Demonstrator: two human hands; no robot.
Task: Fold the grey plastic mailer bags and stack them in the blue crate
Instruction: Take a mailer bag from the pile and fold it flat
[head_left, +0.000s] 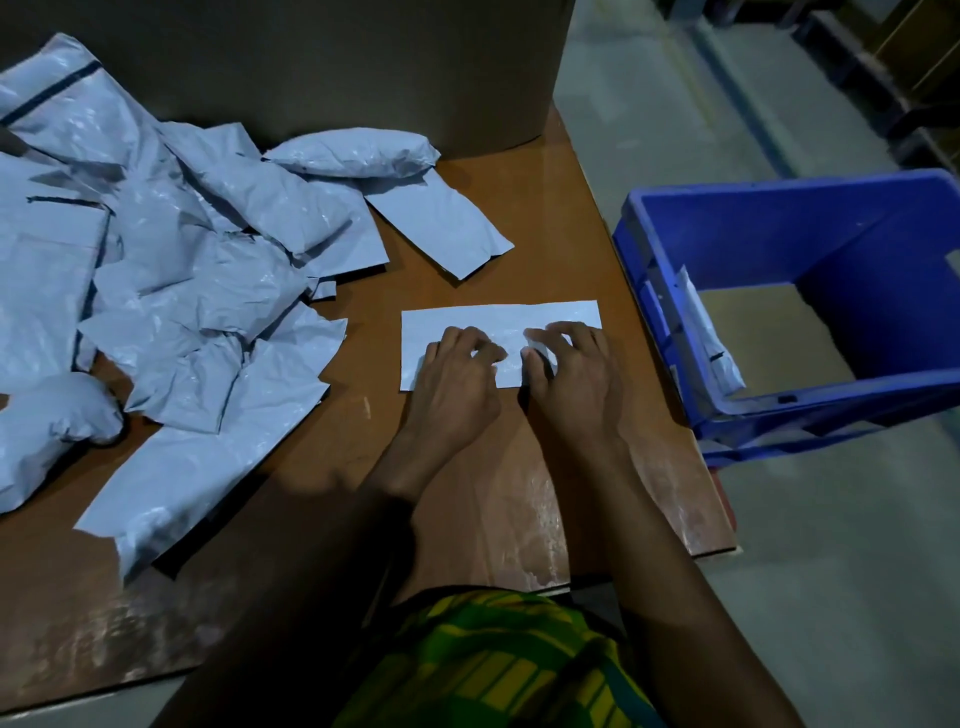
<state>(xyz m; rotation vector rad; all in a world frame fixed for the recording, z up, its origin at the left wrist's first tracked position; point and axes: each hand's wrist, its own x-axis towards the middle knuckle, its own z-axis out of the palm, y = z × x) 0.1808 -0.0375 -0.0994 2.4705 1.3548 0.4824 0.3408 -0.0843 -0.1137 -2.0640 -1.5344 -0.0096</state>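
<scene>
A crumpled pile of grey mailer bags (156, 249) covers the left of a brown wooden table (493, 493), a cardboard box (311, 67) standing behind. At centre, a flat folded mailer (467, 319) lies on the tabletop; the left hand (457, 379) and right hand (571, 374), fingers curled, pinch its middle. Right of the table, the blue crate (779, 218) sits on a grey concrete floor (831, 545), one bag (711, 338) leaning against its inner wall.

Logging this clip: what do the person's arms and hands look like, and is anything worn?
The left hand and right hand are bare, with no gloves, rings or watch visible. No sleeves are in view. A green and yellow patterned garment shows at the bottom edge.
</scene>
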